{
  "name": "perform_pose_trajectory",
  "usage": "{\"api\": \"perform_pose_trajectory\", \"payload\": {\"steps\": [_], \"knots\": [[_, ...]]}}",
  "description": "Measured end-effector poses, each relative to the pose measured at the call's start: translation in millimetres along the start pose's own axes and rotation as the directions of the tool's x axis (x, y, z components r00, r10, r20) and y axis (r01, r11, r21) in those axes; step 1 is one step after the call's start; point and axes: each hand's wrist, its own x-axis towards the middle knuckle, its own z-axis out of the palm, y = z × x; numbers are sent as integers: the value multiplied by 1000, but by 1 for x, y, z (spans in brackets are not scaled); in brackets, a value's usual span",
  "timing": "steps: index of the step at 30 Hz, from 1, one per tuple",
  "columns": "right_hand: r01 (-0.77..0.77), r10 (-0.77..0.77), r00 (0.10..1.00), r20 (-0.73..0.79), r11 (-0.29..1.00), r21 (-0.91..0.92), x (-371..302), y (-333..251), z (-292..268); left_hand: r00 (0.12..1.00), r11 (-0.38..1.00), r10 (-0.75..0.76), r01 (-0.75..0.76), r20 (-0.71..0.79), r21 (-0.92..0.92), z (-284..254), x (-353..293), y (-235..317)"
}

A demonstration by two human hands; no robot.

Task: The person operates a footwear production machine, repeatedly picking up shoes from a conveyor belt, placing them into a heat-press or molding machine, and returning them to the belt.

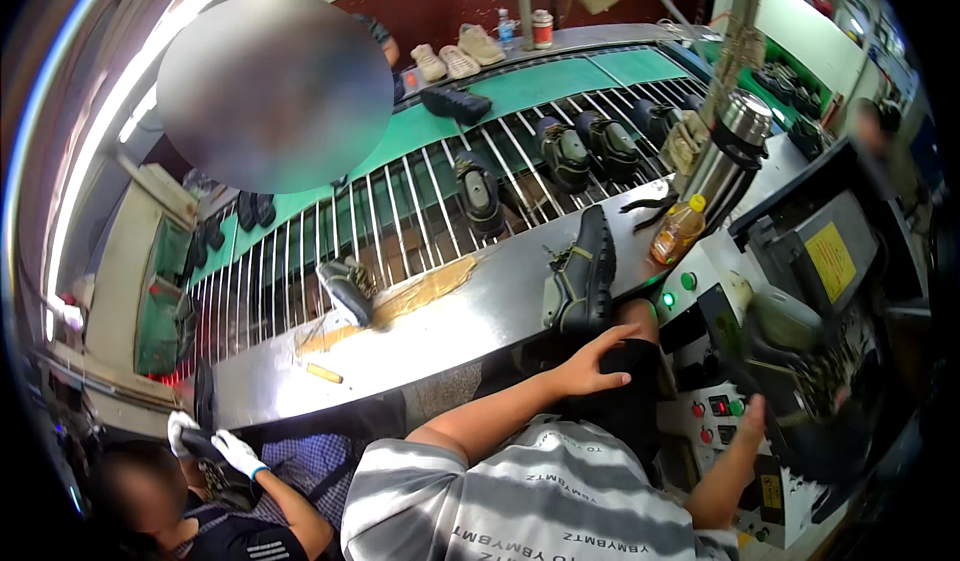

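Observation:
My left hand (592,364) lies over my dark-clad leg with its thumb and fingers apart, holding nothing. A dark shoe (580,281) with yellowish laces and a chunky sole rests on the metal bench edge just beyond it. At the right, my right hand (752,429) is raised with its thumb along a dark laced shoe (815,376). That shoe is smeared by motion and hides most of the fingers. Behind it stands a machine's control panel (715,411) with red and green buttons.
Metal rollers (400,211) carry several dark shoes (480,196) beyond the bench (400,361). An orange drink bottle (680,229) and steel flask (735,151) stand at right. A gloved co-worker (235,451) holds a shoe at lower left; another person (375,36) is across the line.

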Motion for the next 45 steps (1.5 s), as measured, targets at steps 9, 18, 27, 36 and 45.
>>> {"api": "perform_pose_trajectory", "payload": {"steps": [9, 18, 27, 36, 45], "knots": [[-224, -442, 360, 821, 814, 536, 16, -278, 226, 810, 615, 72, -496, -583, -613, -116, -61, 96], [-202, 150, 708, 690, 979, -6, -11, -88, 307, 232, 958, 0, -280, -973, -66, -354, -125, 20], [-736, 376, 416, 828, 674, 64, -16, -118, 322, 205, 884, 236, 362, -950, 298, -416, -109, -70], [-727, 496, 450, 742, 686, -17, 18, -146, 300, 177, 819, 92, 546, -980, 176, -395, -71, -41], [-703, 331, 610, 720, 645, 299, -22, -110, 41, 150, 843, 237, 459, -960, 280, -260, -27, -130]]}}
